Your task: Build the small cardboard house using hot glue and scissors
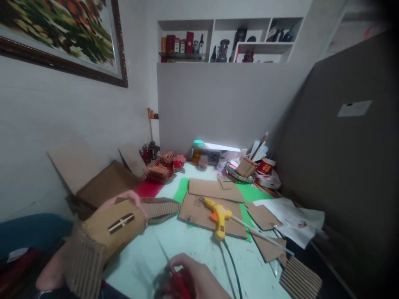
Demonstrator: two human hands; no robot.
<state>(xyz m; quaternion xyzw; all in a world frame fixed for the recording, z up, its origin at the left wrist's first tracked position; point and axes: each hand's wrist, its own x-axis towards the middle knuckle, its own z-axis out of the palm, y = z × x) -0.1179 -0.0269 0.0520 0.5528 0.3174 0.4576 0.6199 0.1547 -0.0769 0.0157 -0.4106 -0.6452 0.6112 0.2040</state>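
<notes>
My left hand [134,199] is wrapped round a cardboard model [120,228] at the lower left, its fingertips showing at the top and far end. The model has a rounded tan body with a dark slot crossed by pale strips, and corrugated flaps at both ends. Near the bottom centre, my right hand [196,274] is closed round the red handle of a thin-shafted tool [180,283]; the shaft points up and left, apart from the model. A yellow glue gun [220,216] with a long glue stick lies on cardboard sheets [195,209] beyond my right hand.
The glue gun's dark cable [233,261] runs to the front edge. Cardboard pieces [264,216] and crumpled white paper [296,220] lie at the right. Red-brown cardboard models [158,172], a green-lidded jar [197,153] and a basket [238,175] stand at the back.
</notes>
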